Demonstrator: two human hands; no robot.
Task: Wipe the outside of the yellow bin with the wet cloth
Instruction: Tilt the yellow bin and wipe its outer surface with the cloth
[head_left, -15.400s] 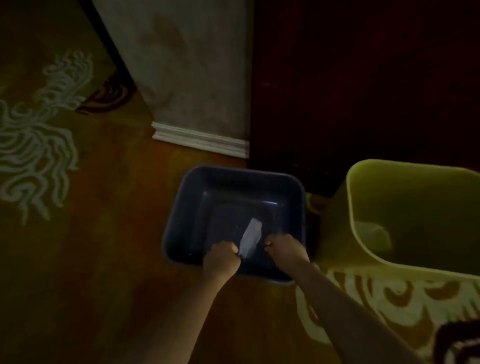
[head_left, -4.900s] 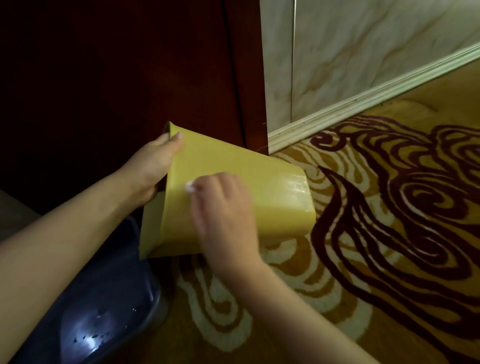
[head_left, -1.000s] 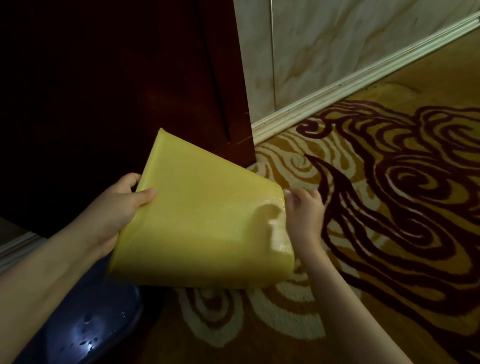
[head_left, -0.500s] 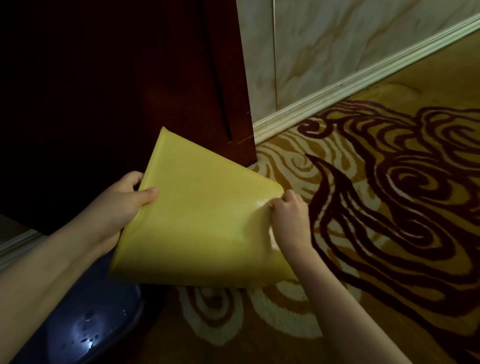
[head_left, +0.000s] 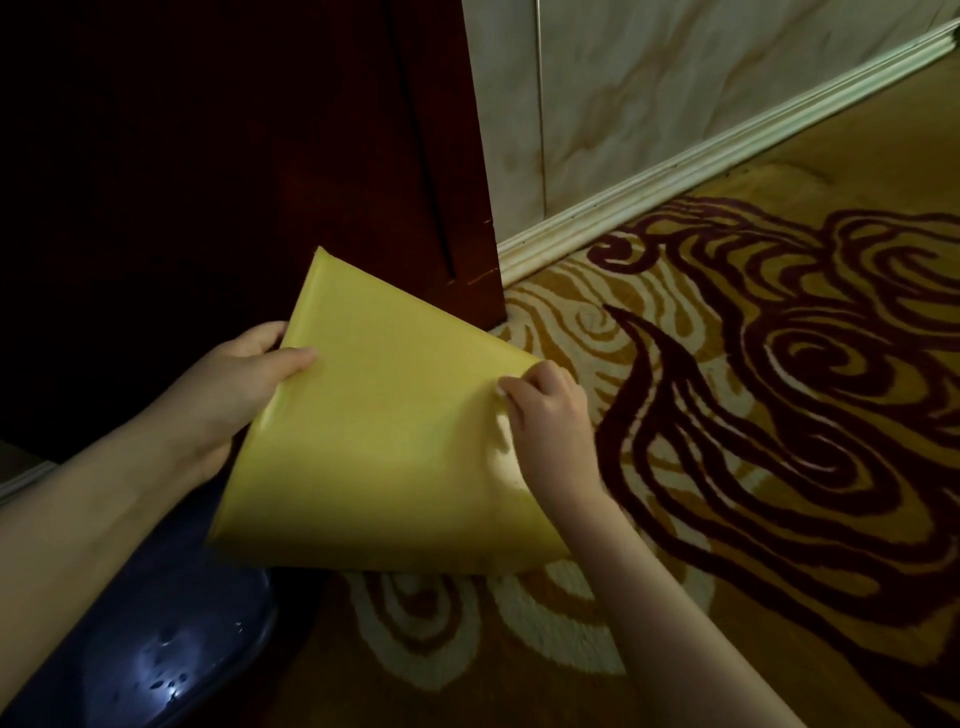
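The yellow bin is tipped on its side above the carpet, its base pointing right and its rim pointing left. My left hand grips the rim, thumb lying on the outer wall. My right hand presses on the upper right part of the wall near the base, fingers curled. A small white bit of the wet cloth shows at the fingertips; the rest is hidden under that hand.
A dark blue basin with water sits at the lower left, partly under the bin. Dark wooden furniture stands behind. A marbled wall with a white skirting board runs to the right. Patterned carpet covers the floor.
My right hand with the cloth has slid from the bin's base edge up and left onto the side wall. The bin and my left hand have barely moved.
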